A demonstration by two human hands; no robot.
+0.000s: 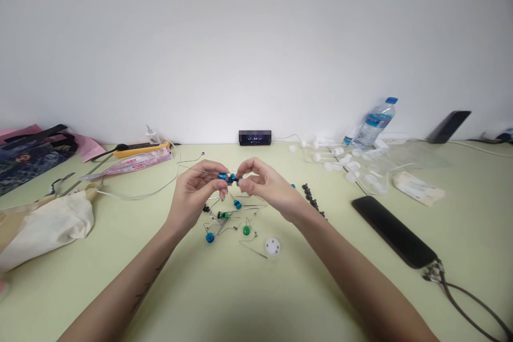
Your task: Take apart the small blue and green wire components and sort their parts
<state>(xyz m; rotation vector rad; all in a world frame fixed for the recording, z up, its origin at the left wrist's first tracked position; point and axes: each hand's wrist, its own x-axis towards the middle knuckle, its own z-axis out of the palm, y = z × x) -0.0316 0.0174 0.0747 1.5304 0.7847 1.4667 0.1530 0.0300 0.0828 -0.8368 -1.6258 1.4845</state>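
Observation:
My left hand (194, 187) pinches a small blue cylindrical piece (222, 176) with a thin metal wire running out to the left. My right hand (266, 187) has its thumb and fingers closed on a small dark piece (237, 180) that meets the blue one end to end. Their exact kind is too small to tell. Below both hands lie several loose wired parts: a blue knob (210, 237), a green knob (246, 230), a green and black piece (223, 215) and another blue piece (238, 204). Nearer me is a white disc with dark dots (273, 246).
A row of black pieces (312, 200) lies right of my hands, then a black phone (395, 231) with a strap. Clear tubes (326, 152) and a water bottle (374, 124) stand by the wall. A small clock (255, 138), a yellow power strip (140, 149) and a cloth bag (52, 227) are also there.

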